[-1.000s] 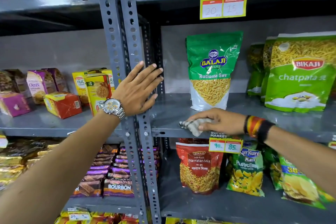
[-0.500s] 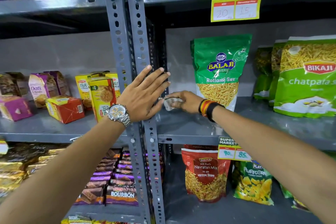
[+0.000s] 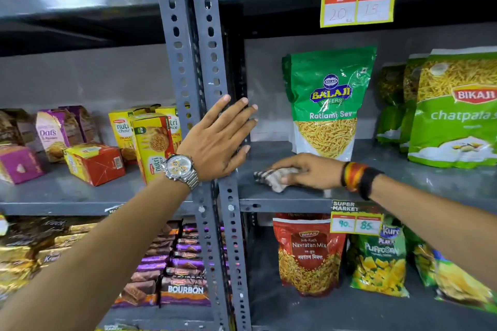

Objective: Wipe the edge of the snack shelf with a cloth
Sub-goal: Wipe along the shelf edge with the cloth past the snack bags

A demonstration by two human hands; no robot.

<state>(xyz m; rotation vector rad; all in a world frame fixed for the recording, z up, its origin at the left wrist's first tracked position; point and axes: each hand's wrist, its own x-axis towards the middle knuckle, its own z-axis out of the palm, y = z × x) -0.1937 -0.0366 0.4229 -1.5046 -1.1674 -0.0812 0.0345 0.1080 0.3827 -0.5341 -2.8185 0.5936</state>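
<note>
The grey metal snack shelf (image 3: 285,203) runs across the middle of the view. My right hand (image 3: 309,170) presses a small pale checked cloth (image 3: 271,177) flat onto the shelf board, near its left end and just behind the front edge. My left hand (image 3: 217,140), with a wristwatch, rests flat with its fingers spread on the perforated grey upright post (image 3: 185,62), holding nothing. A green Ratlami Sev bag (image 3: 329,102) stands right behind my right hand.
Green Bikaji chatpata bags (image 3: 454,107) stand at the right of the same shelf. A price tag (image 3: 355,219) hangs on the front edge under my right wrist. Biscuit boxes (image 3: 150,142) fill the left bay. Snack bags (image 3: 309,255) sit on the shelf below.
My right hand and the cloth swept from the front edge back to the shelf's rear left corner, then came forward and right again. My left hand stayed on the post.
</note>
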